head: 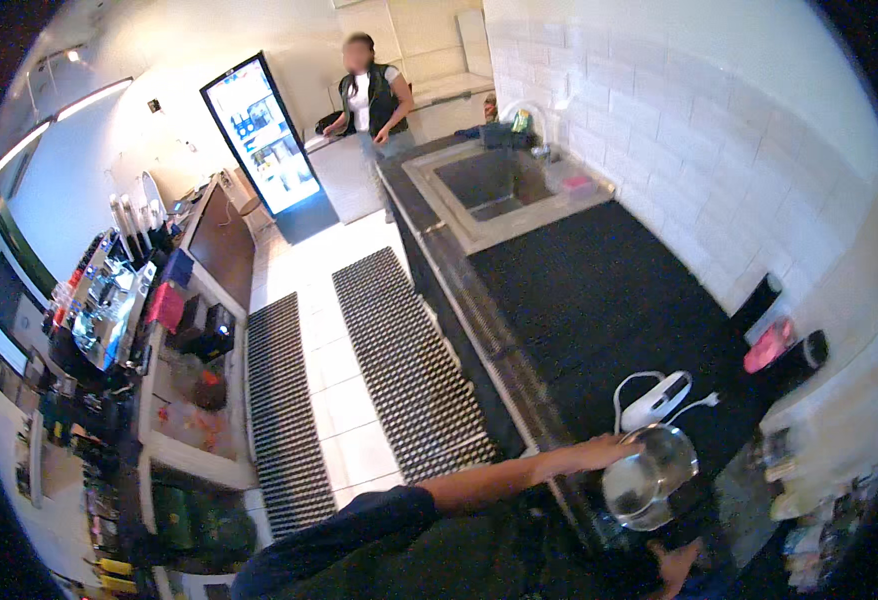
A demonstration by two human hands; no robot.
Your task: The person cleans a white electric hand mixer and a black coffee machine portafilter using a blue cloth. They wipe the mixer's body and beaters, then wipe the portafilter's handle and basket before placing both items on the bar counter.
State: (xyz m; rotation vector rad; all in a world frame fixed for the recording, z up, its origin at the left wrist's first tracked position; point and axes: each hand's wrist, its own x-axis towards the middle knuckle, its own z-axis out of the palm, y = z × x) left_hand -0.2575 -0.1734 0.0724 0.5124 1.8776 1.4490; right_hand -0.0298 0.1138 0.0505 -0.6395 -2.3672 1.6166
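On the dark counter to the right, my left hand [610, 452] grips the near rim of a shiny round bowl [630, 486]. The bowl is tilted, and a second curved rim shows against it, so I cannot tell whether there are two bowls. My right hand [675, 564] is just below the bowl, with fingers apart and nothing visible in it. A white electric hand mixer [656, 403] lies beyond the bowl, its cord and plug loose around it.
A black mat [596, 300] covers the counter up to a sink [495, 184]. Dark cylinders [758, 304] and a pink item [770, 345] stand by the tiled wall. Rubber floor mats [409, 360] line the aisle. A person [371, 97] stands beyond, near a lit fridge [266, 135].
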